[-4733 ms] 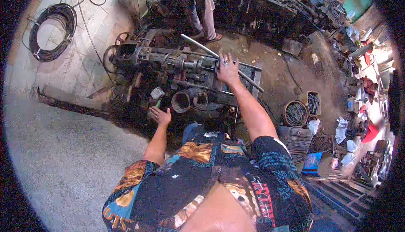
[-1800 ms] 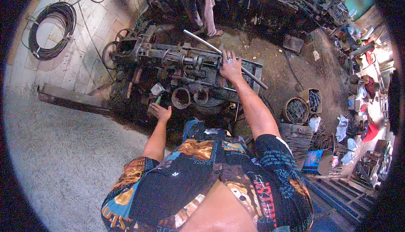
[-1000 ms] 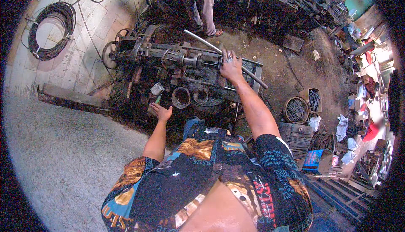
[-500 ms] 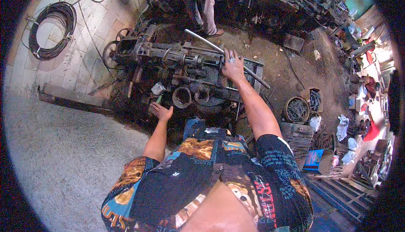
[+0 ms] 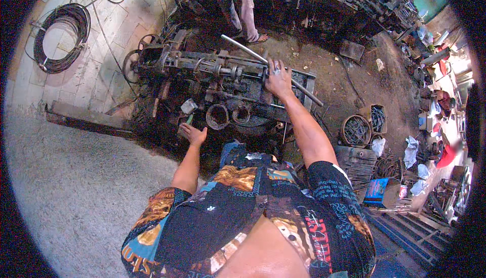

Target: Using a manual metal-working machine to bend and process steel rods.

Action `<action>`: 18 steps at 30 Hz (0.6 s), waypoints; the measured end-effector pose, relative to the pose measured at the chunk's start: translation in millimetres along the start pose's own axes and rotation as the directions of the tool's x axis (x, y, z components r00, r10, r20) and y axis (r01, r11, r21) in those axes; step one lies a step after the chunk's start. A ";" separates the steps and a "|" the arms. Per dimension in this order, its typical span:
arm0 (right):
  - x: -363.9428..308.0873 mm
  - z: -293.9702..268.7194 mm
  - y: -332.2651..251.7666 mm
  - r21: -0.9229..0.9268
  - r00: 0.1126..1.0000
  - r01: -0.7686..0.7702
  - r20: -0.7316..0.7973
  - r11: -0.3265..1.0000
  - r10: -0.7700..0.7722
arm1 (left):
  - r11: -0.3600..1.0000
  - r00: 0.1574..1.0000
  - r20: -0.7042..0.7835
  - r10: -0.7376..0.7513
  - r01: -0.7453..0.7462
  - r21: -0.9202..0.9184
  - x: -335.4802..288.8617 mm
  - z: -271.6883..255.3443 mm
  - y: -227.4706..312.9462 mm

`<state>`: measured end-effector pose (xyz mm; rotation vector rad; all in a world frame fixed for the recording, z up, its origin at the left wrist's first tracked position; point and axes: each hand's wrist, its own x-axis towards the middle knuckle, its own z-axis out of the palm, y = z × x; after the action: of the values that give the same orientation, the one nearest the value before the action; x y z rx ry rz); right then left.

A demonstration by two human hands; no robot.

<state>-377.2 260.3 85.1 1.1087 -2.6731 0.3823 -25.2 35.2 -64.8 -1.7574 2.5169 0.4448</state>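
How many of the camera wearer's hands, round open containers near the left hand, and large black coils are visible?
Hands: 2 (left hand, right hand)
Round open containers: 2
Large black coil: 1
Total: 5

1. Black open-necked shirt [image 5: 195, 227] with brown, blue and white printed patches, red lettering.
2. Behind the grip, 2 short sleeves: left sleeve [image 5: 154, 215] brown-and-blue, right sleeve [image 5: 329, 189] black with pale-blue script.
3. At the grip, 1 shiny ring [image 5: 277, 69] on the right hand [image 5: 279, 81].

Right grip [image 5: 278, 80] on metal bar [image 5: 245, 49], machine [image 5: 177, 61] beneath
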 end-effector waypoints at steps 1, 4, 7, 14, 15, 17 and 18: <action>0.1 0.2 0.7 -0.001 1.000 -0.001 0.001 1.000 0.001 | 1.000 1.000 0.001 0.001 -0.001 0.000 -1.3 -2.1 3.6; 1.3 -1.3 -0.8 -0.021 1.000 0.004 0.013 1.000 -0.004 | 1.000 1.000 0.023 -0.015 0.016 -0.021 -3.7 -8.1 6.7; 1.7 -7.2 -3.0 -0.035 0.995 -0.038 0.091 0.999 0.041 | 0.999 0.999 0.050 -0.016 0.017 -0.032 -6.4 -12.9 8.1; 0.3 0.9 0.2 0.008 1.000 -0.030 -0.007 1.000 0.030 | 0.999 0.999 0.037 -0.008 0.010 -0.050 -6.8 -14.6 11.6; -0.1 -0.4 -0.9 -0.009 0.999 -0.029 -0.014 1.000 0.029 | 0.995 0.999 0.034 0.006 -0.002 -0.097 -7.0 -14.6 10.7; -0.4 -7.6 -1.7 -0.001 1.000 -0.022 0.011 1.000 0.022 | 0.998 1.000 0.029 0.006 -0.004 -0.064 -6.6 -13.5 8.9; -0.2 -10.8 -2.2 0.006 0.999 -0.017 0.035 1.000 0.016 | 1.000 1.000 0.024 0.008 -0.007 -0.031 -6.3 -12.6 7.7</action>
<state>-374.4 262.4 95.6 1.1058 -2.7150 0.3783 -28.4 40.2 -50.0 -1.7428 2.5148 0.5043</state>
